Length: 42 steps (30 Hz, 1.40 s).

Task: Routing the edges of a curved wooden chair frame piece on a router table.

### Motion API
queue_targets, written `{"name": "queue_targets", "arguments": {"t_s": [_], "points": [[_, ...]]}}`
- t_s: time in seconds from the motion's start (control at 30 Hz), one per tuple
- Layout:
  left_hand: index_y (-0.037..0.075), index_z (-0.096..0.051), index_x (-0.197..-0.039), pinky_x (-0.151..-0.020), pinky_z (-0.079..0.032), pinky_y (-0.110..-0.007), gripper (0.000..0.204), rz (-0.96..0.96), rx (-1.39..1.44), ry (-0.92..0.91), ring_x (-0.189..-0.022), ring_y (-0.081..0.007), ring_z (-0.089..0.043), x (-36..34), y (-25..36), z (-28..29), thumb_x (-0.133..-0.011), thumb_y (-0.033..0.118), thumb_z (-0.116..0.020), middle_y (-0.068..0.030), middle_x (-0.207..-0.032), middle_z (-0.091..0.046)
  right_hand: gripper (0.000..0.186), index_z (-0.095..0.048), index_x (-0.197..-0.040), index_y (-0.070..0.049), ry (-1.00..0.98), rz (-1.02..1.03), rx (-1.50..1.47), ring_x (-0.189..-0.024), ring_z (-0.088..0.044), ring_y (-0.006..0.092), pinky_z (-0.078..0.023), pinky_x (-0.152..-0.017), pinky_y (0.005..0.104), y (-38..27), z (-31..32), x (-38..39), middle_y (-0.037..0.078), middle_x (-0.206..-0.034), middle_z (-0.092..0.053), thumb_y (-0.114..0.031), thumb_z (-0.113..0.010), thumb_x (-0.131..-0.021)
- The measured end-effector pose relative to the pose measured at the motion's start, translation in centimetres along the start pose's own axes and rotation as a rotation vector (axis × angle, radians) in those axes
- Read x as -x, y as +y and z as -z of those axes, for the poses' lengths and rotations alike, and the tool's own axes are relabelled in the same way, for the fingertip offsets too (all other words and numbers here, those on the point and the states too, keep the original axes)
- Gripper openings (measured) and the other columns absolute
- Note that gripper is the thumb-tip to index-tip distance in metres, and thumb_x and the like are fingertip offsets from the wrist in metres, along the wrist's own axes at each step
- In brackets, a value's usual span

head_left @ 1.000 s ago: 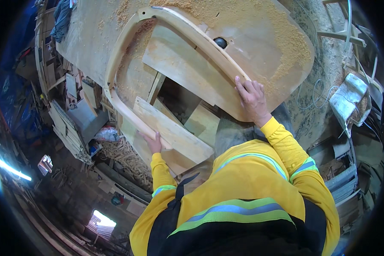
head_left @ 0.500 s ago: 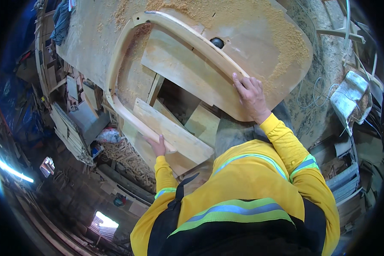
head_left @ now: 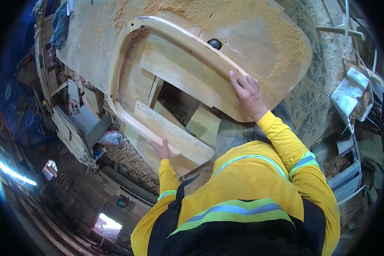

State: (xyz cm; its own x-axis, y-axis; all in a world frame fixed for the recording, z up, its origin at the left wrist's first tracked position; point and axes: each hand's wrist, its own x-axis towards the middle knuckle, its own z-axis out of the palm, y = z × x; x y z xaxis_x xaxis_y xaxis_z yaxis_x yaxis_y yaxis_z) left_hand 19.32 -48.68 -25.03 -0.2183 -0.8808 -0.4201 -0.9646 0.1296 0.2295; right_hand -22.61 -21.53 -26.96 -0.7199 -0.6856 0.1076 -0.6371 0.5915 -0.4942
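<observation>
Two-handed hold on curved wooden frame (head_left: 118,59), bowing from 8 o'clock through 11 to 2 over pale tabletop (head_left: 87,64). Left hand (head_left: 160,150) gripping near the 8 o'clock end; right hand (head_left: 248,96) gripping at 2. Best handling: support both limbs evenly, avoid twisting. Obscured: left fingertips, frame's right end, underside contact.

The frame (head_left: 192,42) lies over the bench (head_left: 251,30) before you, your left grip (head_left: 160,149) at its near end and your right grip (head_left: 248,94) at its other end. Between its two sides are a gap (head_left: 177,96) in the bench and, nearer you, a board (head_left: 175,133). A hole (head_left: 215,44) sits just beyond the frame; sawdust (head_left: 295,49) lies on the bench's right. Left of the bench are stacked planks (head_left: 76,141) and, nearer you, scraps (head_left: 134,164).
</observation>
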Motion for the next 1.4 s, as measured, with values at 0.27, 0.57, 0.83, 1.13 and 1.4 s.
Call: {"name": "queue_targets", "arguments": {"t_s": [0.27, 0.57, 0.83, 1.13, 1.4], "points": [[-0.005, 0.007, -0.156, -0.121, -0.024, -0.042, 0.103, 0.036, 0.029, -0.002, -0.147, -0.0452, -0.027, 0.2, 0.0, -0.1, -0.093, 0.028, -0.068, -0.0378, -0.158, -0.016, 0.058, -0.059, -0.136, -0.004, 0.009, 0.005, -0.037, -0.090, -0.053, 0.0213, -0.041, -0.081, 0.0348, -0.1, -0.2, -0.7, 0.004, -0.091, -0.052, -0.002, -0.061, -0.077], [-0.005, 0.005, -0.157, -0.120, -0.027, -0.042, 0.102, 0.112, 0.024, -0.003, -0.145, -0.0437, -0.031, 0.0, 0.0, -0.3, -0.094, 0.029, -0.067, -0.0365, -0.158, -0.019, 0.058, -0.059, -0.136, -0.005, 0.004, 0.042, -0.017, -0.091, -0.054, 0.0204, -0.041, -0.083, 0.0347, 0.2, -0.7, -1.6, 0.004, -0.093, -0.053, -0.004, -0.061, -0.078], [-0.003, 0.004, -0.157, -0.119, -0.030, -0.041, 0.096, 0.166, 0.025, 0.057, -0.144, -0.0441, -0.034, -0.1, 0.8, -1.3, -0.097, 0.029, -0.063, -0.0367, -0.157, -0.021, 0.052, -0.061, -0.133, -0.005, -0.002, 0.063, 0.047, -0.093, -0.053, 0.0165, -0.038, -0.085, 0.0326, 0.0, -1.2, -2.5, 0.000, -0.095, -0.053, -0.012, -0.059, -0.082], [0.001, -0.002, -0.159, -0.116, -0.034, -0.043, 0.089, 0.169, -0.004, 0.201, -0.139, -0.0451, -0.041, 0.6, 3.7, -1.8, -0.097, 0.026, -0.060, -0.0340, -0.157, -0.026, 0.051, -0.062, -0.133, -0.005, 0.022, 0.091, 0.061, -0.093, -0.052, 0.0160, -0.038, -0.085, 0.0324, 0.0, -1.7, -3.3, 0.000, -0.095, -0.053, -0.013, -0.058, -0.082], [-0.008, -0.021, -0.153, -0.113, -0.037, -0.042, 0.094, 0.206, 0.052, 0.284, -0.134, -0.0425, -0.047, -1.8, 0.3, -2.1, -0.088, 0.035, -0.074, -0.0331, -0.150, -0.040, 0.056, -0.059, -0.136, -0.004, 0.086, 0.114, 0.016, -0.091, -0.054, 0.0190, -0.039, -0.082, 0.0337, 0.0, -2.4, -3.6, 0.003, -0.093, -0.053, -0.007, -0.059, -0.080]]}}
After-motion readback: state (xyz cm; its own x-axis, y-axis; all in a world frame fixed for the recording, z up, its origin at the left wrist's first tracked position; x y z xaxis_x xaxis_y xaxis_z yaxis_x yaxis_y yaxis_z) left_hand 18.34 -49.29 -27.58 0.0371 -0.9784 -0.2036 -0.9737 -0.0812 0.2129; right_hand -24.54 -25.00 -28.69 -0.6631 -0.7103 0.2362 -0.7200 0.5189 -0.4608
